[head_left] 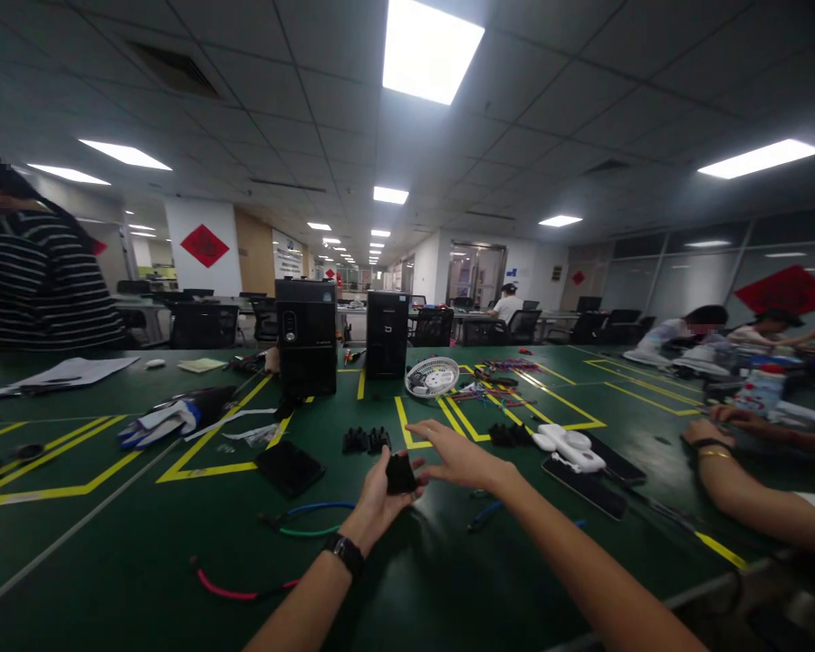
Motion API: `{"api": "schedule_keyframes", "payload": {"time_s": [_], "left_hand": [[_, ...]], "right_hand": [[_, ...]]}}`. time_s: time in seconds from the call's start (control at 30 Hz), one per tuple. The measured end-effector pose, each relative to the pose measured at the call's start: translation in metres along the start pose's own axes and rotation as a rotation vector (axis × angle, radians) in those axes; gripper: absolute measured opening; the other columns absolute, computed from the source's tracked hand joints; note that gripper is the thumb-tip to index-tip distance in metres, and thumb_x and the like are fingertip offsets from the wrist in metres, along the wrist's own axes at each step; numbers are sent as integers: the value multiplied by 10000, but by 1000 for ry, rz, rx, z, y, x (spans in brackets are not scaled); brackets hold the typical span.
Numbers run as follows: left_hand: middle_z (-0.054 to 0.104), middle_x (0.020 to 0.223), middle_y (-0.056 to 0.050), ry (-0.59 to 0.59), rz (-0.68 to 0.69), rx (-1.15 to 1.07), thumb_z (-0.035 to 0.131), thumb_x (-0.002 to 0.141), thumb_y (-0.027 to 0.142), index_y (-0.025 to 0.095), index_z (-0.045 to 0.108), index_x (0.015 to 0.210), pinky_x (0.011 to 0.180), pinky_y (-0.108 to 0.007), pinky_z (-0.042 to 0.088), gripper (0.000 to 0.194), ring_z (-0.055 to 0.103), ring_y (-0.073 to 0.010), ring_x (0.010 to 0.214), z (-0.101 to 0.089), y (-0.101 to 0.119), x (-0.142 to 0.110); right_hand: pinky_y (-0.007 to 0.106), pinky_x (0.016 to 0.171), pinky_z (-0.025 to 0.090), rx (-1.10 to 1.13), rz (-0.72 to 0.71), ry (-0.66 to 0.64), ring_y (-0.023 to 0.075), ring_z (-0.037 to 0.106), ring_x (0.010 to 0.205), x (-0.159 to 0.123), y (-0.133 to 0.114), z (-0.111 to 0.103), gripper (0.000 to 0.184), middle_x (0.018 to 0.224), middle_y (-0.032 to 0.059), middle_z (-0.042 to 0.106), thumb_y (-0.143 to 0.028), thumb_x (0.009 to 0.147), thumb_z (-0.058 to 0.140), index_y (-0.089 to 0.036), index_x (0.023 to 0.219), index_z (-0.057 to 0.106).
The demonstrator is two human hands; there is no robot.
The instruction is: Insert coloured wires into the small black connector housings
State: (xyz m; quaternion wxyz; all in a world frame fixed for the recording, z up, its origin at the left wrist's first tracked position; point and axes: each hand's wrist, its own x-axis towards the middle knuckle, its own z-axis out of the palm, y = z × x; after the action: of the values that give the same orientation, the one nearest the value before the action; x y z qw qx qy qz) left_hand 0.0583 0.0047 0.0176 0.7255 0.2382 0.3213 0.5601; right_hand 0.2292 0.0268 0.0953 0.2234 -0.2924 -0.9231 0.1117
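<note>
My left hand, with a black watch on its wrist, holds a small black block whose exact kind I cannot make out. The fingers curl around it from below and the side. Just to the right, my right hand hovers with its fingers stretched forward and apart, and nothing shows in them. Beyond my left hand stand small black parts; more black parts lie past my right hand. Below my hands on the green table rest a blue-and-green pair of cables and a red cable.
Two black computer towers stand at the back beside a white basket. Left are a dark flat square and gloves. To the right lie a white device, a phone and a co-worker's arm.
</note>
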Motion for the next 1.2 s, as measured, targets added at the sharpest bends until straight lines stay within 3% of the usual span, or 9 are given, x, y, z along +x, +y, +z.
{"api": "schedule_keyframes", "payload": {"time_s": [0.1, 0.17, 0.27, 0.37, 0.47, 0.67, 0.8, 0.93, 1.2], "left_hand": [[677, 883, -108, -14, 104, -31, 392, 923, 454, 170, 462, 1126, 482, -264, 452, 357, 627, -160, 534, -3, 1, -7], [683, 906, -105, -1, 159, 3, 394, 917, 483, 185, 453, 1150, 449, -252, 434, 382, 633, -162, 529, -3, 4, -12], [678, 1020, -128, -17, 193, 49, 414, 898, 522, 196, 460, 1164, 420, -242, 428, 424, 661, -177, 584, 0, 7, -19], [671, 1070, -160, -49, 212, 8, 454, 895, 493, 164, 494, 1124, 540, -308, 525, 403, 677, -185, 674, 5, 5, -21], [672, 1077, -172, -49, 216, -58, 497, 896, 424, 147, 516, 1084, 712, -389, 556, 335, 677, -188, 755, 7, 2, -21], [600, 1245, -124, -64, 348, -52, 509, 879, 464, 213, 527, 1147, 743, -388, 548, 368, 653, -180, 855, 5, 0, -19], [584, 1255, -125, -40, 471, -9, 559, 842, 488, 206, 535, 1146, 754, -332, 533, 416, 640, -152, 833, 3, 3, -16], [585, 1240, -127, 42, 540, 9, 537, 846, 509, 201, 530, 1129, 743, -302, 522, 419, 632, -166, 897, 0, 10, -12], [639, 1186, -121, 145, 686, 224, 506, 848, 539, 189, 580, 1079, 734, -283, 503, 426, 624, -192, 932, -2, 11, -10]], "right_hand": [[361, 1011, 371, -13, 94, 85, 225, 501, 1160, -37, -8, -1, 413, 1228, 93, 542, -225, 829, 596, -210, 1237, 532], [354, 986, 381, -46, 182, 45, 216, 524, 1105, -71, -3, 2, 269, 1156, 83, 572, -174, 842, 549, -204, 1103, 604], [354, 941, 391, -141, 269, -76, 226, 528, 1077, -112, 9, 10, 196, 1134, 73, 588, -167, 826, 568, -216, 1000, 644], [350, 893, 391, -229, 293, -66, 224, 552, 1015, -124, 14, 16, 156, 1031, 64, 634, -203, 875, 525, -221, 953, 659], [322, 826, 406, -185, 286, 86, 211, 585, 901, -104, 8, 17, 216, 918, 63, 662, -247, 925, 457, -206, 973, 663], [258, 676, 402, 101, 205, 343, 169, 580, 696, -31, -27, 42, 287, 728, 25, 625, -315, 949, 409, -187, 834, 638], [234, 557, 361, 298, 276, 373, 139, 503, 552, -3, -33, 72, 325, 594, -16, 514, -367, 952, 378, -192, 733, 543], [219, 502, 324, 459, 341, 363, 122, 447, 516, 4, -27, 83, 334, 589, -33, 463, -411, 947, 360, -192, 747, 513], [239, 609, 318, 238, 286, 247, 151, 534, 641, 13, -40, 72, 387, 658, 3, 573, -365, 958, 338, -182, 726, 588]]}}
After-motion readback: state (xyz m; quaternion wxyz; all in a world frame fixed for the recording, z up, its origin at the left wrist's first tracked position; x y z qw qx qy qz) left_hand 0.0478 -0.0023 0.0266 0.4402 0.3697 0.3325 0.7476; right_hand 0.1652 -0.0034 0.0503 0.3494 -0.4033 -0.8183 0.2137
